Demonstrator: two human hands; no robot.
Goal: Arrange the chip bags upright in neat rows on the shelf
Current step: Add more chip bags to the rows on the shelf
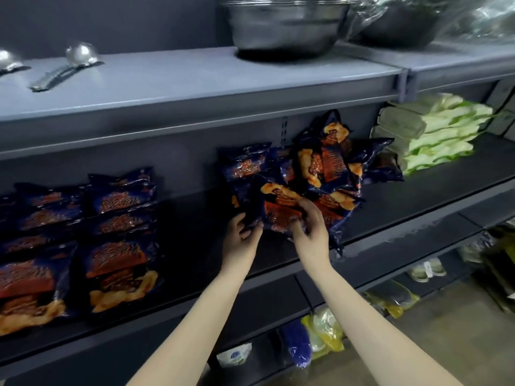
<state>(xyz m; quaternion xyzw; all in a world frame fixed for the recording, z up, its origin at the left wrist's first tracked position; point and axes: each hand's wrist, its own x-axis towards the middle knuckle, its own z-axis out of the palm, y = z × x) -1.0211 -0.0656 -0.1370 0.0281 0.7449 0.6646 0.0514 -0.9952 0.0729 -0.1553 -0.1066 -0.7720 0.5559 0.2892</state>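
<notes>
Both hands meet on one chip bag (278,210) at the front of the loose pile (328,162) — dark blue packs with orange and red print, heaped at all angles on the dark middle shelf (418,201). The left hand (241,238) has its fingers curled round the bag's left edge. The right hand (309,227) comes over the bag's lower right part, fingers bent and closed on the foil. The picture is soft there, so I cannot tell whether the thumb lies beneath the bag or only beside it. The held bag is tilted, its upper end resting against the pile and its lower end near the shelf's front lip.

To the left, well apart from the pile, the near row (119,218) of the same bags runs from the back of the shelf to the front, each bag overlapping the one behind. The far row (33,246) lies just beside it at the picture's edge.

Right of the pile sits a stack of pale green packs (434,129), close to the outermost bag.

On the grey upper shelf (195,84) lie metal ladles (80,59) — and, further right, nested steel bowls (287,26). Below the middle shelf, yellow bags (326,332) sit beside a blue pack (298,346).
</notes>
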